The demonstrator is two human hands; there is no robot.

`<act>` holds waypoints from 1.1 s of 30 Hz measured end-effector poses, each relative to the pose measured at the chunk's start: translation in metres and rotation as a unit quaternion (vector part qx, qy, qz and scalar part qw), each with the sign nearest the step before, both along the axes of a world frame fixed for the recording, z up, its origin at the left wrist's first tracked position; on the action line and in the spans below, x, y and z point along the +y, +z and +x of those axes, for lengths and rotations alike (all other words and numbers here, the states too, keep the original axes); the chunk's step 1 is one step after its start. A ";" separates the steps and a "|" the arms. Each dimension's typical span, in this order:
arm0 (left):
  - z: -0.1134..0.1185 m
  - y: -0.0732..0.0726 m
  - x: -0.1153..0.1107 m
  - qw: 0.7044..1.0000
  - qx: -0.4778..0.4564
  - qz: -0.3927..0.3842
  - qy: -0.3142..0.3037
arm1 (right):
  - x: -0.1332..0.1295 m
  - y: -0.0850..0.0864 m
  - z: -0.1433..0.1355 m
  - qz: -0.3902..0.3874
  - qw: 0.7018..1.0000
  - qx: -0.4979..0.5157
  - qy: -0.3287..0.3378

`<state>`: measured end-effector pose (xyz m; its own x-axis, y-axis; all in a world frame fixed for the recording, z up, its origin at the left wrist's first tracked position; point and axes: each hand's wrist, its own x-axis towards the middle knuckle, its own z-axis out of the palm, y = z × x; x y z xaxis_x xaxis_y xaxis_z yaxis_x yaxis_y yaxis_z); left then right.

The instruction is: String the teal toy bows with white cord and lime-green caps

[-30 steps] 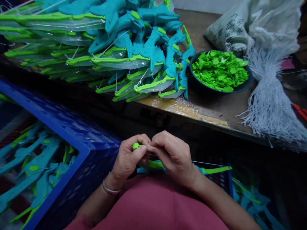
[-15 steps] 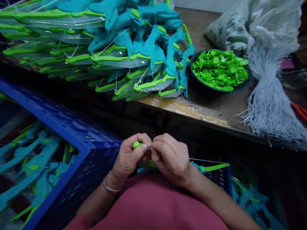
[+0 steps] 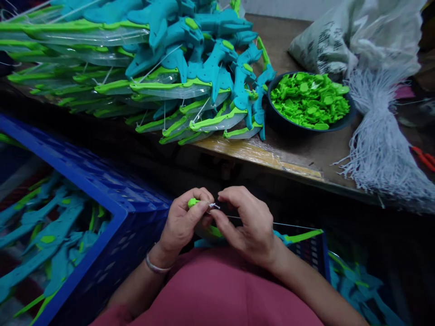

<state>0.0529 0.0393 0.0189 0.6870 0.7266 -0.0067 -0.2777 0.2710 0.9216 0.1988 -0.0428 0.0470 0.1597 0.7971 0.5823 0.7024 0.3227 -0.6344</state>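
Pinched in my left hand (image 3: 185,219) is a small bright green plastic piece (image 3: 193,203). A short knotted end of white string (image 3: 214,206) sticks out past its thumb and fingertips. My right hand (image 3: 246,224) is beside it, thumb and index finger apart around the string end, with nothing visible gripped. Below both hands, across my lap, lies a teal and green toy bow (image 3: 304,236), mostly hidden by my hands and arms. Its taut white string (image 3: 292,225) runs from behind my right hand to the green limb tip.
Teal and green toy bows (image 3: 204,68) are piled on the table (image 3: 292,163). Right of them stand a dark bowl (image 3: 351,115) of green pieces, a bundle of white strings (image 3: 380,145), a sack (image 3: 326,43) and red-handled tool (image 3: 423,158). A blue crate (image 3: 136,199) is at left.
My right thumb and index finger have spread apart and let go of the string end, which now shows as a knot. My left hand keeps its pinch on the green piece.
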 end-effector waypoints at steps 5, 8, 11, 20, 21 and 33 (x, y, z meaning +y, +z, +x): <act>0.002 0.001 0.001 1.000 -0.002 0.018 -0.016 | 0.001 0.003 0.001 -0.013 0.999 -0.005 0.040; 0.004 0.003 0.000 1.000 -0.008 0.013 -0.021 | -0.002 0.005 0.004 -0.019 0.999 -0.028 0.039; 0.006 0.003 -0.001 1.000 -0.016 0.006 -0.010 | -0.008 0.006 0.010 -0.027 0.997 -0.070 0.024; 0.021 0.003 -0.003 0.994 -0.068 -0.053 -0.065 | -0.025 0.019 0.011 -0.074 0.990 -0.116 -0.008; 0.026 0.009 -0.002 0.992 -0.085 -0.055 -0.075 | -0.026 0.025 0.010 -0.062 0.990 -0.128 -0.022; 0.047 0.149 0.133 0.937 -0.267 -0.009 0.226 | -0.058 0.034 0.002 0.158 0.962 -0.138 -0.174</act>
